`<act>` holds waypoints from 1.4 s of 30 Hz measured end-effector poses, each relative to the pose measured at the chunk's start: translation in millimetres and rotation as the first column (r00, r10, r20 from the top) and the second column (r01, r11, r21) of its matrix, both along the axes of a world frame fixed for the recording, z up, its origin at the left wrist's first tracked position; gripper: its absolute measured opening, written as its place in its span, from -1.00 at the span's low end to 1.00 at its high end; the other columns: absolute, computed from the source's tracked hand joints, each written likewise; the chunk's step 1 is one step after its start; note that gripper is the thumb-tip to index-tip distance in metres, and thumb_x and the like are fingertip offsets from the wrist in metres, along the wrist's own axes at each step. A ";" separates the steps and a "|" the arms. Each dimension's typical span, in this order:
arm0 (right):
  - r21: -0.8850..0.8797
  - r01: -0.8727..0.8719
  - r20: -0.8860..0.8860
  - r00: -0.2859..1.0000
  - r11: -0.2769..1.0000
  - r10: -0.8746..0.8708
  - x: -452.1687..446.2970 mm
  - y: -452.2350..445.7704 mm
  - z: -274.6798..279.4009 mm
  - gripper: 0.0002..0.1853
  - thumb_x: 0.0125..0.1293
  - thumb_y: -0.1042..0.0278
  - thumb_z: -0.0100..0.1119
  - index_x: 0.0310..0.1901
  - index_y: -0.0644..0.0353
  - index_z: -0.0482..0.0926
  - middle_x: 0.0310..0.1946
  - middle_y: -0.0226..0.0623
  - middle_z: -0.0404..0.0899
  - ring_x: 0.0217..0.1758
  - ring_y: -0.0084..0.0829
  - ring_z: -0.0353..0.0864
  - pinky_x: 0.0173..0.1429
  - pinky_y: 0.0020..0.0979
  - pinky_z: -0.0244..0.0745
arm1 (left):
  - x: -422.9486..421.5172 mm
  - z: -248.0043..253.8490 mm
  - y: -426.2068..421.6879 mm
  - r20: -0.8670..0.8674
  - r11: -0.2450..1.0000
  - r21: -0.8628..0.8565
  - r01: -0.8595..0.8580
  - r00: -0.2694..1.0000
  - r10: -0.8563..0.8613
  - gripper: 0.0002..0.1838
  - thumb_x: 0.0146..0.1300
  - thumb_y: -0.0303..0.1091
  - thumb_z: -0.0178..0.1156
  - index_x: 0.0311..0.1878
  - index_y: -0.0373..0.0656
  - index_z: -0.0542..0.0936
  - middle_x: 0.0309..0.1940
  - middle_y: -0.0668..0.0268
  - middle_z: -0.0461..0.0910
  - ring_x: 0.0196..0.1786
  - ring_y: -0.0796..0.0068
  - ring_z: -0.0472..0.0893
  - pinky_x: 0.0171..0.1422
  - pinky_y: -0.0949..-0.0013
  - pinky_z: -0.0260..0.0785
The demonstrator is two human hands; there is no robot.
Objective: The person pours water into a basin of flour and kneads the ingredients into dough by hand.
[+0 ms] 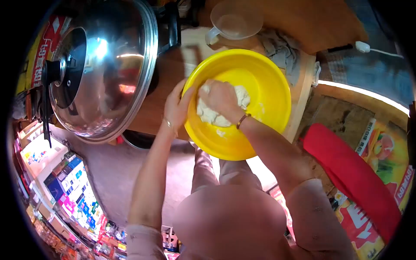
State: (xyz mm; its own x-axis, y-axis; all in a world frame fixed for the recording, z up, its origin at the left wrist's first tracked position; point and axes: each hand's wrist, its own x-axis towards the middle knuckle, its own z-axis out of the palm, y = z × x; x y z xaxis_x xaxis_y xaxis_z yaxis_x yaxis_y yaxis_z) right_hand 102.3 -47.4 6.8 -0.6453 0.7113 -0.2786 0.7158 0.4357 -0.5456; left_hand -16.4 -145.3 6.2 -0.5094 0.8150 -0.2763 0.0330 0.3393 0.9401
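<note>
A large yellow basin [271, 93] stands at the front of a wooden table, and lumpy white dough [210, 113] lies in its left half. My left hand [177, 106] grips the basin's left rim, thumb toward the inside and fingers down the outer wall. Inside the basin, my right hand [220, 99] is curled and pressed into the dough, its fingertips hidden by the hand and the dough. Small bits of dough stick to the basin's inner wall near my right wrist.
At the left stands a big pan with a shiny domed lid [117, 73]. Behind the basin are a clear plastic measuring cup [236, 19] and a grey cloth [281, 52]. A red padded object [346, 177] and printed boxes [385, 147] lie at the right.
</note>
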 end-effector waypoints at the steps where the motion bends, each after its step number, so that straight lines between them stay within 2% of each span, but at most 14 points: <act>1: -0.047 0.251 -0.077 0.964 0.967 -0.254 -1.8 12.3 -5.7 -0.61 0.20 0.03 -0.02 -0.36 0.26 0.56 -0.48 -0.05 0.57 -0.30 -0.07 0.56 -0.08 -0.19 0.39 | 6.6 6.7 -9.0 -0.004 1.000 -0.003 0.018 1.000 -0.018 -0.61 0.30 -0.25 0.10 0.07 -0.35 0.48 -0.08 0.11 0.57 -0.02 0.49 0.53 0.09 0.49 0.33; 4: -0.537 0.569 -0.568 0.301 0.623 -0.766 12.9 63.5 -40.6 -0.65 0.32 0.13 -0.14 -0.32 0.28 0.50 -0.39 -0.05 0.57 -0.29 -0.19 0.55 -0.11 -0.30 0.40 | 25.2 18.6 -10.6 0.150 0.952 -0.038 -0.305 0.940 0.307 -0.61 0.36 -0.23 0.02 0.08 -0.36 0.48 -0.05 0.17 0.56 -0.01 0.52 0.50 0.10 0.49 0.32; 7: -0.262 0.811 -0.600 0.288 0.524 -0.746 -2.0 64.7 -34.0 -0.71 0.34 0.21 -0.15 -0.31 0.27 0.48 -0.36 -0.07 0.55 -0.29 -0.29 0.54 -0.13 -0.37 0.38 | 20.4 15.9 4.4 0.097 0.958 -0.007 -0.288 0.953 0.287 -0.55 0.42 -0.15 -0.12 0.08 -0.37 0.47 -0.04 0.21 0.55 -0.02 0.51 0.49 0.09 0.47 0.31; 10: -0.132 0.423 -0.304 0.843 0.896 -0.443 -24.4 43.1 -22.5 -0.67 0.30 0.12 -0.10 -0.28 0.25 0.51 -0.35 0.04 0.55 -0.25 -0.01 0.53 -0.15 -0.21 0.40 | 12.7 13.6 19.7 -0.040 0.962 -0.031 -0.270 0.962 0.269 -0.53 0.43 -0.11 -0.15 0.05 -0.36 0.50 -0.08 0.22 0.56 -0.05 0.52 0.50 0.06 0.47 0.32; 11: -0.113 0.191 -0.386 0.896 0.975 -0.220 -28.7 30.6 -22.9 -0.64 0.26 0.04 -0.07 -0.31 0.21 0.53 -0.37 0.05 0.54 -0.24 0.08 0.50 -0.16 -0.10 0.39 | 8.1 0.7 24.4 0.282 0.936 0.012 -0.352 0.899 0.334 -0.53 0.43 -0.09 -0.16 -0.02 -0.34 0.53 -0.13 0.25 0.56 -0.11 0.52 0.50 0.03 0.46 0.33; 16: -0.111 -0.362 -0.358 0.883 0.925 0.303 8.6 -11.2 1.2 -0.66 0.16 0.05 0.01 -0.43 0.21 0.54 -0.48 0.00 0.54 -0.37 0.08 0.50 -0.23 -0.07 0.40 | -12.5 -8.9 54.2 0.327 0.944 0.016 -0.331 0.894 0.308 -0.59 0.41 -0.13 -0.11 -0.12 -0.32 0.55 -0.25 0.29 0.57 -0.24 0.53 0.49 -0.09 0.48 0.33; 18: -0.138 -0.297 -0.388 0.894 0.945 0.225 7.7 -6.9 0.7 -0.63 0.16 0.04 0.00 -0.44 0.24 0.54 -0.50 0.02 0.54 -0.39 0.09 0.50 -0.23 -0.05 0.41 | -13.2 9.1 64.3 -0.024 0.996 -0.090 0.017 1.000 -0.019 -0.62 0.40 -0.17 -0.09 -0.10 -0.32 0.54 -0.27 0.30 0.57 -0.27 0.54 0.50 -0.11 0.50 0.33; 24: -0.082 0.486 -0.395 0.785 0.870 -0.476 -19.6 33.9 -9.1 -0.60 0.21 0.05 -0.05 -0.42 0.26 0.56 -0.44 0.11 0.55 -0.31 0.13 0.53 -0.18 -0.04 0.43 | 38.9 13.9 -12.3 -0.318 0.955 -0.083 -0.284 0.916 0.244 -0.65 0.22 -0.30 0.18 0.02 -0.31 0.51 -0.19 0.17 0.59 -0.21 0.51 0.54 -0.05 0.42 0.37; 28: 0.041 0.410 -0.348 0.861 0.911 -0.371 -25.1 25.5 -5.6 -0.60 0.23 0.05 -0.08 -0.42 0.25 0.57 -0.42 0.11 0.56 -0.30 0.13 0.53 -0.16 -0.04 0.44 | 24.5 14.5 -1.2 -0.174 0.957 -0.077 -0.278 0.949 0.262 -0.67 0.21 -0.30 0.19 -0.05 -0.33 0.53 -0.29 0.16 0.62 -0.27 0.44 0.56 -0.12 0.40 0.39; 32: -0.029 0.262 -0.142 0.954 0.965 -0.264 -20.2 6.8 6.8 -0.59 0.22 0.06 -0.09 -0.43 0.23 0.60 -0.41 0.06 0.59 -0.30 0.04 0.57 -0.13 -0.05 0.44 | 18.8 2.1 -1.5 -0.167 0.945 -0.103 -0.310 0.942 0.291 -0.67 0.19 -0.30 0.20 -0.07 -0.34 0.54 -0.32 0.14 0.63 -0.28 0.43 0.57 -0.13 0.39 0.39; 35: 0.100 -0.282 0.186 0.947 0.954 0.260 3.9 -21.1 -10.1 -0.63 0.18 0.07 -0.06 -0.44 0.18 0.63 -0.46 -0.05 0.60 -0.37 -0.10 0.60 -0.10 -0.13 0.43 | 20.3 1.8 6.4 -0.297 0.968 0.027 -0.251 0.922 0.247 -0.71 0.17 -0.31 0.21 -0.08 -0.28 0.56 -0.28 0.07 0.62 -0.23 0.25 0.61 -0.10 0.34 0.41; 38: 0.096 -0.569 0.176 0.817 0.817 0.548 44.8 -36.4 7.7 -0.67 0.13 0.09 -0.04 -0.48 0.12 0.64 -0.51 -0.22 0.60 -0.30 -0.28 0.58 0.02 -0.23 0.36 | 22.4 7.9 2.3 -0.315 0.980 0.006 -0.198 0.930 0.190 -0.74 0.16 -0.33 0.20 -0.10 -0.22 0.56 -0.27 0.03 0.61 -0.19 0.11 0.62 -0.10 0.29 0.42; 40: 0.113 -0.930 0.307 0.368 0.350 0.878 57.8 -25.3 17.7 -0.66 0.13 0.08 -0.04 -0.53 0.11 0.64 -0.49 -0.34 0.61 -0.14 -0.35 0.53 0.21 -0.22 0.22 | 22.7 4.9 6.5 -0.365 0.978 0.039 -0.207 0.908 0.207 -0.74 0.17 -0.33 0.19 -0.08 -0.20 0.55 -0.28 0.03 0.61 -0.18 0.08 0.62 -0.11 0.27 0.42; 42: 0.069 -0.966 0.303 0.257 0.248 0.918 66.0 -13.6 31.9 -0.66 0.13 0.04 0.00 -0.37 0.11 0.66 -0.30 -0.35 0.61 0.00 -0.35 0.46 0.29 -0.16 0.12 | 22.9 8.2 8.1 -0.347 0.978 0.044 -0.206 0.915 0.208 -0.71 0.19 -0.29 0.18 -0.04 -0.16 0.53 -0.28 0.02 0.60 -0.18 0.02 0.60 -0.13 0.21 0.43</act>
